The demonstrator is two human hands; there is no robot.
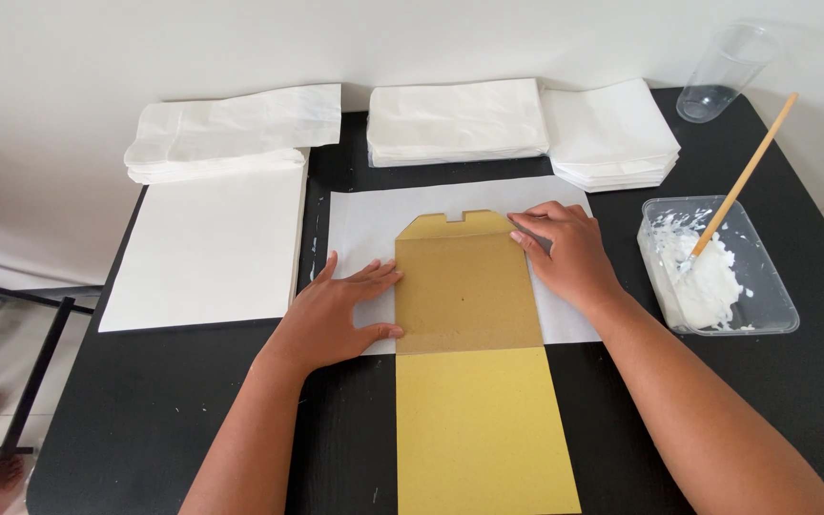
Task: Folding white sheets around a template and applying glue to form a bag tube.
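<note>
A long yellow-brown cardboard template [474,381] lies lengthwise on a white paper sheet [364,224] in the middle of the black table [145,401]. My left hand [336,310] lies flat with spread fingers on the white sheet, its fingertips touching the template's left edge. My right hand [569,253] presses on the white sheet at the template's upper right edge, fingers bent over a grey fold of the paper. Neither hand grips anything.
A stack of flat white sheets [207,248] lies at the left. Piles of white paper bags [231,129] [455,119] [612,133] line the back edge. A clear tub of white paste [717,267] with a wooden-handled brush [746,176] stands right, a clear plastic cup [722,76] behind it.
</note>
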